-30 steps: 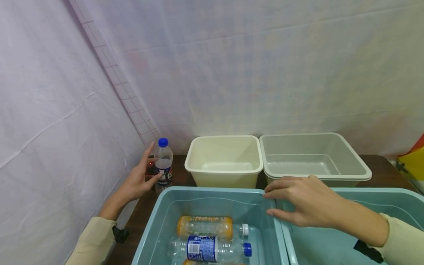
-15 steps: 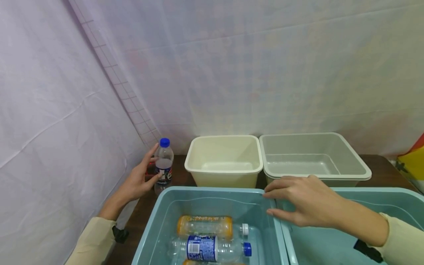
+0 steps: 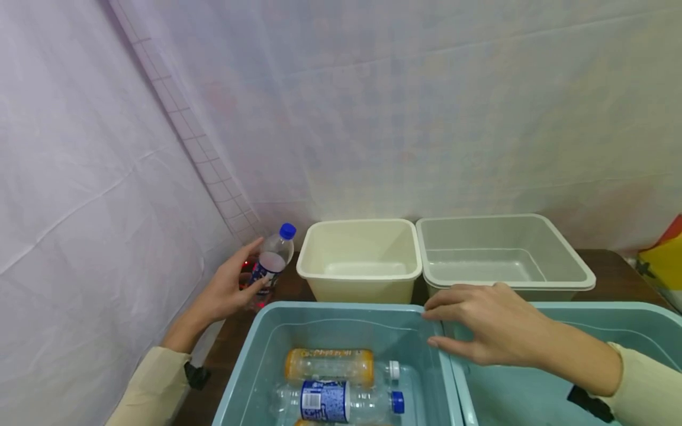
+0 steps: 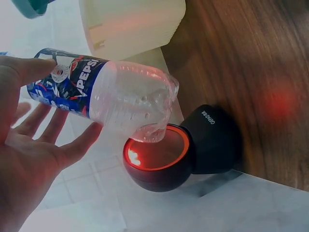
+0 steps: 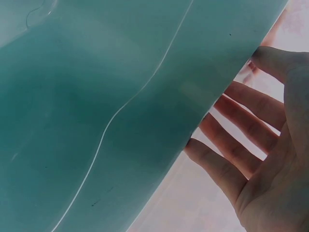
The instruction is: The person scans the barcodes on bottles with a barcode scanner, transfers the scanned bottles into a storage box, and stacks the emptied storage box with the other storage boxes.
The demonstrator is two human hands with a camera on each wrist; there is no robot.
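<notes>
Left hand (image 3: 226, 291) holds a Pepsi bottle (image 3: 270, 259) between thumb and fingers, tilted, blue cap toward the cream bin (image 3: 359, 260); its base rests on the red-lit rim of a black scanner (image 4: 181, 154) at the worktop (image 4: 246, 72) edge. Right hand (image 3: 490, 322), fingers loosely extended and gripping nothing, rests on the rims of two teal bins (image 3: 256, 349). Left teal bin contains lying bottles (image 3: 341, 384). Grey bin (image 3: 503, 251) stands beside the cream one.

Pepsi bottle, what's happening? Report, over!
Left hand holds the Pepsi bottle tilted, base on the red-lit scanner. Right hand rests open on the blue tub rim. Nothing blocking.
</notes>
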